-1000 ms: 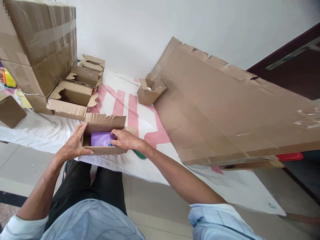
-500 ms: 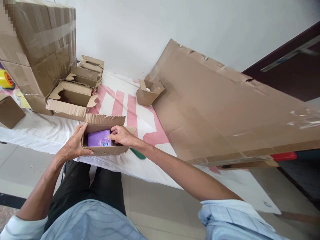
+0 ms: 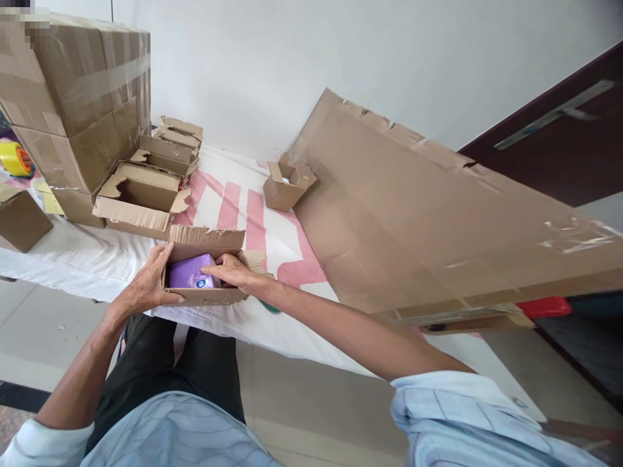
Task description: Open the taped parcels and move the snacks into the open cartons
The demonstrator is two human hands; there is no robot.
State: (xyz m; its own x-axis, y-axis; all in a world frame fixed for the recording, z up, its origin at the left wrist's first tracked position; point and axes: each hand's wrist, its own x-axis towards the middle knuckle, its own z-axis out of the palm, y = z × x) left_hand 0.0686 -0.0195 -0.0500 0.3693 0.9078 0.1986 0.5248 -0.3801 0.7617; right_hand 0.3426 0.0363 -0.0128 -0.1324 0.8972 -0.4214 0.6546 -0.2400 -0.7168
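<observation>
An open cardboard box (image 3: 207, 297) sits at the table's front edge, its torn back flap standing up. My left hand (image 3: 148, 285) grips the box's left end, thumb along the front wall and fingers at the back corner. Inside lies a smooth purple packet (image 3: 187, 271) with a round blue-and-white mark, pushed toward the left end. My right hand (image 3: 236, 271) reaches in from the right, a fingertip on the packet's top and the other fingers bent down by its right end. Those lower fingers are partly hidden.
Several opened boxes (image 3: 139, 201) stand in a row at the left, beside a tall taped stack of cartons (image 3: 92, 117). A small box (image 3: 287, 188) stands near a large leaning cardboard sheet (image 3: 413, 233). A tape roll (image 3: 17, 159) is far left. A green object (image 3: 271, 307) lies under my right wrist.
Inside the box the purple packet has shifted left and tilted, bringing its round mark into view. My right hand moved left and then stayed at its right end. My left hand keeps its hold.
</observation>
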